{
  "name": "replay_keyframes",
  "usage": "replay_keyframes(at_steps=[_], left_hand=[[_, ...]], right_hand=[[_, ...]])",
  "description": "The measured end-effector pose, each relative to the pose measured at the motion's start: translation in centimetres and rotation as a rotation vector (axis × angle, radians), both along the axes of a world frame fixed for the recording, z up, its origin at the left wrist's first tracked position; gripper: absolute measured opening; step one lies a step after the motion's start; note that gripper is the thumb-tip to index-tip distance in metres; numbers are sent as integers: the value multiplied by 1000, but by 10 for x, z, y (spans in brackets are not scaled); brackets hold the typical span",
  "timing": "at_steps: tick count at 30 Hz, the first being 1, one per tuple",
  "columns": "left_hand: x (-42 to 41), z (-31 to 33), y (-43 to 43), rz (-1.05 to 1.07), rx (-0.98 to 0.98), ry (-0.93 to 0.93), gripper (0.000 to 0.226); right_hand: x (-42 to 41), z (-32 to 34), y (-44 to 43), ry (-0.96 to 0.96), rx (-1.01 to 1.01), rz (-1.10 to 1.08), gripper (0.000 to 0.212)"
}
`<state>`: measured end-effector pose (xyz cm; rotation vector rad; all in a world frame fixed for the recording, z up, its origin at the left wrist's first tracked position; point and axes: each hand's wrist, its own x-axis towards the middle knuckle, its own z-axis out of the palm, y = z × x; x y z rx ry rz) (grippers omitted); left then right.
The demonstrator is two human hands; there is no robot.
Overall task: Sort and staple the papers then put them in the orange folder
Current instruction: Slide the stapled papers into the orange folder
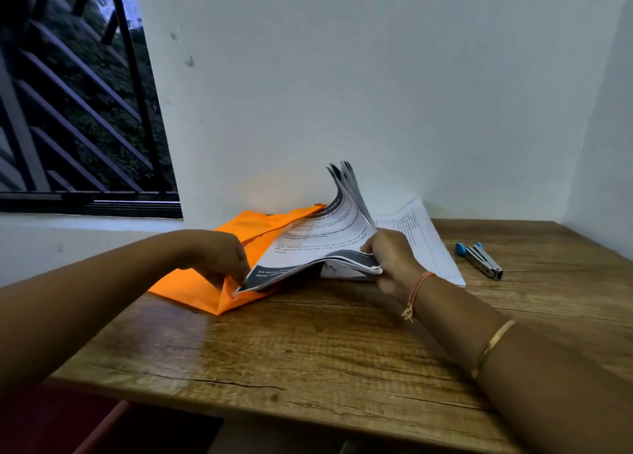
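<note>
- Your left hand [222, 258] has its fingers curled together, pinching the lifted near edge of the orange folder [191, 291]; whether they also touch the paper corner cannot be told.
- Your right hand [394, 260] is clamped on the right edge of the papers [315, 244], thumb on top.
- The papers form a thick printed bundle with dark bands. Its near-left corner sits at the folder's mouth, and its far end curls upward and fans out close to the wall [376, 77].
- The orange folder lies flat on the table [308, 344] at the back left, with its far edge against the wall.
- Loose sheets [423, 241] lie flat behind your right hand, partly under the bundle.
- The stapler [479, 260] lies well to the right, apart from the sheets.
- Walls bound the back and right edges. A window [78, 111] stands to the left, and bare wood runs from the folder to the near table edge.
</note>
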<state>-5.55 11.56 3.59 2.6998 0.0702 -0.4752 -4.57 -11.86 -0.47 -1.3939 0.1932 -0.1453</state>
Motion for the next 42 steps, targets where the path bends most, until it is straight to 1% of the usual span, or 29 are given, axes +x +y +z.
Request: replay_keyframes(at_steps=[3, 5, 6, 8, 9, 11, 12, 13, 15, 17, 18, 20, 23, 26, 30, 33, 36, 39, 42], left_hand=[[1, -4, -3, -6, 92, -13, 19], [4, -4, 1, 20, 93, 35, 24], [4, -3, 3, 42, 80, 43, 22], [0, 1, 5, 64, 30, 36, 15], [0, 1, 6, 55, 1, 22, 18], [-3, -1, 3, 17, 6, 1, 33], [-4, -2, 2, 1, 59, -29, 41], [-6, -3, 0, -31, 155, -74, 48], [-8, -6, -5, -123, 448, -189, 52], [-11, -10, -11, -209, 718, -334, 44], [-14, -12, -15, -229, 796, -404, 36], [-19, -17, -23, -240, 862, -514, 26], [-19, -22, -33, -263, 801, -565, 26], [-10, -24, -41, -276, 674, -584, 40], [-4, -28, -55, -238, 574, -595, 37], [1, -33, -62, -213, 550, -506, 41], [7, -33, -72, -238, 501, -462, 38], [18, -29, -79, -229, 425, -432, 43], [30, -35, -78, -178, 345, -458, 43]], right_hand=[[-5, 2, 1, 20, 141, 13, 26], [-9, 3, 4, 24, 212, 31, 25], [-10, 4, 5, 18, 234, 31, 26], [-10, 2, 8, 14, 237, 26, 26], [-10, 1, 11, 11, 209, 24, 27], [-8, -3, 15, -18, 93, 14, 29], [-9, -3, 16, -38, 23, 9, 31], [-11, -4, 17, -64, -48, 10, 32], [-15, -3, 17, -120, -150, 27, 34], [-17, -2, 18, -147, -208, 45, 34], [-17, -2, 18, -149, -232, 41, 34], [-17, -4, 18, -135, -261, 22, 33], [-15, -4, 16, -104, -251, -6, 28], [-12, -5, 16, -67, -184, 36, 27], [-14, -6, 19, -20, -95, 265, 31], [-18, -6, 18, 4, -112, 391, 35], [-21, -6, 17, 13, -69, 463, 33], [-24, -4, 14, 38, -129, 541, 24], [-24, 0, 6, 117, -188, 569, 15]])
